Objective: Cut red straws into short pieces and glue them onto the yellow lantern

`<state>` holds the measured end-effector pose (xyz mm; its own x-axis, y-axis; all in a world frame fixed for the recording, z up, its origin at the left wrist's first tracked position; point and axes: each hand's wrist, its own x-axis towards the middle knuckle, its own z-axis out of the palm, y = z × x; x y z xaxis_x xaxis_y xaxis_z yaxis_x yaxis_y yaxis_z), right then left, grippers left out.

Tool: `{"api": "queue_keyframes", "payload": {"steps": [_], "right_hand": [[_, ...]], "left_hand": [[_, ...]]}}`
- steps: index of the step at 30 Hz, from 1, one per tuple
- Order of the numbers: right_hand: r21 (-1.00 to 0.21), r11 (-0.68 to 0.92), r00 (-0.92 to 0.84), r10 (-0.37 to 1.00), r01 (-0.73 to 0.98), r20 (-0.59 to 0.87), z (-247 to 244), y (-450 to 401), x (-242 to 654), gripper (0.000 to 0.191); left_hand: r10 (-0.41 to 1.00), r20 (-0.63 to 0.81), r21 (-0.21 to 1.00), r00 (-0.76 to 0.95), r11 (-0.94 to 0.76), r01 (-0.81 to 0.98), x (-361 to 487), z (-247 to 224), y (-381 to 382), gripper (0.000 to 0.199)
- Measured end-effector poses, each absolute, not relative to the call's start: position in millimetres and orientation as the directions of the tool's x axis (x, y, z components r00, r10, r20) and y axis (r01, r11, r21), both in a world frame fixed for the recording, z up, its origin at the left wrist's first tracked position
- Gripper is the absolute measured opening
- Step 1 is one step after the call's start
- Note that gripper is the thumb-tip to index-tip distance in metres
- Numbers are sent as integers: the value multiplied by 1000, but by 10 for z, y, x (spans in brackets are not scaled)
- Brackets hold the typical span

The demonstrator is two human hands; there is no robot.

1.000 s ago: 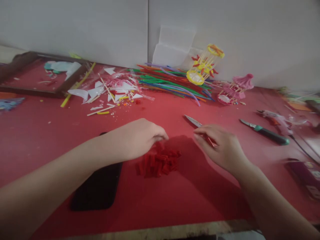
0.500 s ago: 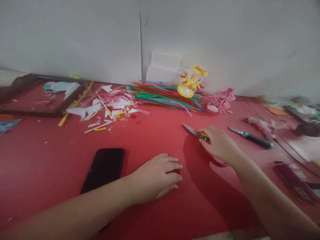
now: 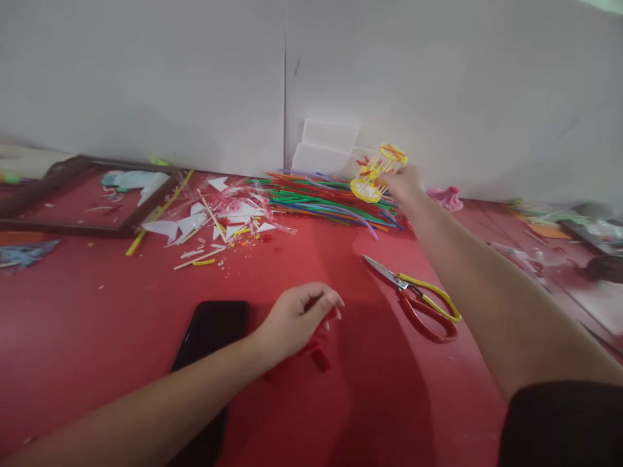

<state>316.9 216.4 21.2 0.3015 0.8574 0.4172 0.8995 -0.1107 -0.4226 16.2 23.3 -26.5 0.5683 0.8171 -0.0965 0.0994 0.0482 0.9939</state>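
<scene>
Right hand (image 3: 407,184) at yellow stick model (image 3: 372,174), likely light, fragile, hold by rim; left hand (image 3: 296,319) curled over red pieces (image 3: 320,359); finger grips unclear

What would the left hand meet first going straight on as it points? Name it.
Most likely the scissors, lying open-handled to its right; whether the left hand would touch or pass above them is unclear.
</scene>
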Motion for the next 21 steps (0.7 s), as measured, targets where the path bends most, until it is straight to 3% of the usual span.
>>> {"api": "queue_keyframes", "payload": {"steps": [2,5,9,13,17,19,21], "right_hand": [[-480,-217,398,861,850,315,191,2265,3134,36],[-541,-295,483,841,787,245,212,2287,3084,37],[-580,-294,525,803,760,281,358,2159,3062,36],[-603,-176,485,779,778,398,570,1918,3032,25],[-596,37,359,768,802,531,694,1582,2913,10],[-597,134,292,775,791,560,683,1384,2809,13],[-611,196,242,794,767,558,623,1180,2680,16]], "left_hand": [[836,-208,953,508,289,-86,175,-247,274,40],[829,-264,871,492,425,-249,155,-205,309,48],[758,-291,787,583,537,-304,106,-162,318,54],[693,-253,761,676,574,-304,114,-174,314,60],[776,-253,849,577,464,-251,107,-151,334,40],[849,-168,959,501,258,-115,51,-67,335,31],[819,-67,990,569,-17,142,-41,54,301,34]]}}
